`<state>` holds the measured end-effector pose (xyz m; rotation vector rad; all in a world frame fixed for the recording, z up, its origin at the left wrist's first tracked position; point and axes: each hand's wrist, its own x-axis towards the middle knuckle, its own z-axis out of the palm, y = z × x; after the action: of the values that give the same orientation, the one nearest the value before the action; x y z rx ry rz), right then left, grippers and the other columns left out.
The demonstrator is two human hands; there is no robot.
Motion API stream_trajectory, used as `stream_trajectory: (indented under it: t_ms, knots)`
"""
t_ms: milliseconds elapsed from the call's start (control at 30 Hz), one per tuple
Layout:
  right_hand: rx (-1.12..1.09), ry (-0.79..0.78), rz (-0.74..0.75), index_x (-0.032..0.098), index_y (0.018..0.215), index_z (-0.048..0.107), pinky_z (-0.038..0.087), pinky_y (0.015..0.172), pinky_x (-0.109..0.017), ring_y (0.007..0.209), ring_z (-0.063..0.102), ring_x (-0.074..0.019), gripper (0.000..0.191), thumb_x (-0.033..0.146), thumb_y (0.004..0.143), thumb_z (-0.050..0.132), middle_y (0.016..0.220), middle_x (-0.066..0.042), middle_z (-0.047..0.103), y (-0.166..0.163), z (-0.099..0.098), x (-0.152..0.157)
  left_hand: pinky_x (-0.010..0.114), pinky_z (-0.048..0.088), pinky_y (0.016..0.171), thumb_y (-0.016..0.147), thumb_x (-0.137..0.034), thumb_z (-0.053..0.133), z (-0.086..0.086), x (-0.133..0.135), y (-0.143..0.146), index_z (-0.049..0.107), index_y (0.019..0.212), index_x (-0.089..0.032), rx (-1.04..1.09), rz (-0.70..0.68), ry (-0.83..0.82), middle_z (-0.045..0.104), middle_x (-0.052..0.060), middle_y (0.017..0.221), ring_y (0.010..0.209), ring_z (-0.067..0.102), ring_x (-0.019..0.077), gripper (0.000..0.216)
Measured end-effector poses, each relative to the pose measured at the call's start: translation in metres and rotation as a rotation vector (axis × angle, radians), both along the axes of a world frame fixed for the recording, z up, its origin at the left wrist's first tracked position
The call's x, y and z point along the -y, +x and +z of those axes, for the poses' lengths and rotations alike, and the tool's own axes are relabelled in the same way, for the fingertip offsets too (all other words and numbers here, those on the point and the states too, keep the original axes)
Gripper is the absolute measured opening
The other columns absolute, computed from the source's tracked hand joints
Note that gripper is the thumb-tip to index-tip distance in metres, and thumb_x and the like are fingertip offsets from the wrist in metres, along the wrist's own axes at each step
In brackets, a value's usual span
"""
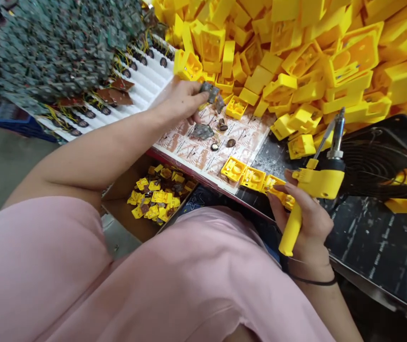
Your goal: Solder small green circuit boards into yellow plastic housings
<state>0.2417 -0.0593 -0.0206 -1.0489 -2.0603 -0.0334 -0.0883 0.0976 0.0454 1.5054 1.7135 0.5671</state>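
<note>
My left hand (182, 99) reaches forward and pinches a small grey circuit board (208, 91) above a printed sheet (192, 147). More small boards (202, 131) and dark round discs (231, 142) lie on that sheet. My right hand (305, 216) is wrapped round the handle of a yellow soldering gun (313, 190), its metal tip (337, 128) pointing up. Yellow plastic housings (253, 176) stand in a short row just left of that hand.
A big heap of yellow plastic housings (296, 57) fills the back right. A pile of grey circuit boards with wires (57, 47) lies at the back left. A cardboard box (155, 197) holds assembled yellow pieces. A black fan grille (374, 161) sits at right.
</note>
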Motion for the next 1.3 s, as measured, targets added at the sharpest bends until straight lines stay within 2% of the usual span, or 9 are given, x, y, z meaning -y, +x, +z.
stream_trajectory:
  t_ms: [67,133,233,367,467,700,933,1133,1300]
  knots:
    - [-0.039,-0.038,0.043,0.029,0.144,0.062,0.070,0.098,-0.040,0.120,0.080,-0.0293,0.061,0.013,0.090,0.086,0.137,-0.010,0.079,-0.005,-0.002,-0.003,0.023,0.052,0.062,0.116,-0.025,0.048,-0.004,0.007,-0.019,0.062,0.105,-0.017,-0.077,0.007,0.027,0.061,-0.008,0.063,0.060,0.058,0.0073,0.019]
    - [-0.031,-0.057,0.089,0.028,0.144,0.060,0.070,0.098,-0.044,0.123,0.079,-0.0309,0.061,0.016,0.091,0.086,0.137,-0.010,0.079,-0.011,-0.001,-0.008,0.034,0.061,0.085,0.112,-0.028,0.054,-0.009,0.019,-0.035,0.066,0.124,-0.017,-0.300,-0.022,0.159,0.078,0.001,0.099,0.084,0.069,0.0130,0.021]
    - [0.046,-0.062,0.134,0.028,0.142,0.057,0.067,0.097,-0.045,0.118,0.080,-0.0303,0.055,0.025,0.095,0.085,0.127,-0.009,0.080,-0.020,0.004,-0.017,0.046,0.054,0.112,0.109,-0.042,0.054,-0.014,0.038,-0.046,0.067,0.141,-0.021,-0.608,-0.156,0.451,0.071,0.009,0.146,0.124,0.068,0.0253,0.040]
    - [0.153,-0.059,0.154,0.025,0.137,0.058,0.063,0.098,-0.043,0.096,0.079,-0.0254,0.040,0.043,0.105,0.072,0.101,-0.005,0.077,-0.038,0.009,-0.028,0.051,0.052,0.112,0.110,-0.044,0.043,-0.019,0.050,-0.031,0.077,0.126,-0.026,-0.652,-0.456,0.590,0.076,0.008,0.132,0.130,0.067,0.0320,0.042]
    - [0.197,-0.084,0.167,0.025,0.138,0.056,0.060,0.102,-0.044,0.095,0.076,-0.0241,0.034,0.045,0.111,0.060,0.103,-0.005,0.076,-0.051,0.009,-0.032,0.058,0.048,0.113,0.106,-0.038,0.049,-0.024,0.044,-0.013,0.080,0.117,-0.023,-0.714,-0.557,0.593,0.078,0.010,0.124,0.130,0.065,0.0356,0.036]
    - [0.203,-0.124,0.216,0.026,0.142,0.054,0.057,0.095,-0.038,0.088,0.073,-0.0217,0.033,0.032,0.111,0.061,0.099,-0.003,0.074,-0.051,0.007,-0.031,0.060,0.045,0.116,0.106,-0.036,0.052,-0.026,0.032,-0.001,0.079,0.099,-0.017,-0.752,-0.536,0.528,0.078,0.013,0.106,0.127,0.061,0.0340,0.034]
    - [0.197,-0.179,0.272,0.029,0.151,0.049,0.054,0.111,-0.045,0.108,0.076,-0.0239,0.045,0.029,0.108,0.064,0.116,-0.006,0.078,-0.050,0.006,-0.036,0.040,0.057,0.099,0.099,-0.034,0.053,0.001,0.063,-0.003,0.079,0.116,-0.020,-0.515,-0.507,0.450,0.081,0.006,0.105,0.104,0.077,0.0261,0.034]
    - [0.189,-0.160,0.200,0.031,0.149,0.053,0.054,0.114,-0.045,0.098,0.078,-0.0219,0.045,0.031,0.107,0.068,0.110,-0.003,0.079,-0.048,-0.001,-0.033,0.033,0.059,0.097,0.097,-0.031,0.051,-0.019,0.092,-0.010,0.078,0.127,-0.018,-0.317,-0.523,0.344,0.084,0.009,0.114,0.100,0.079,0.0212,0.042]
    - [0.034,-0.026,0.177,0.028,0.143,0.057,0.060,0.109,-0.041,0.107,0.081,-0.0229,0.048,0.033,0.101,0.080,0.118,-0.004,0.082,-0.044,0.000,-0.031,0.030,0.058,0.086,0.095,-0.040,0.058,-0.026,0.099,-0.017,0.079,0.117,-0.017,-0.335,-0.430,0.222,0.082,0.005,0.092,0.082,0.076,0.0188,0.038]
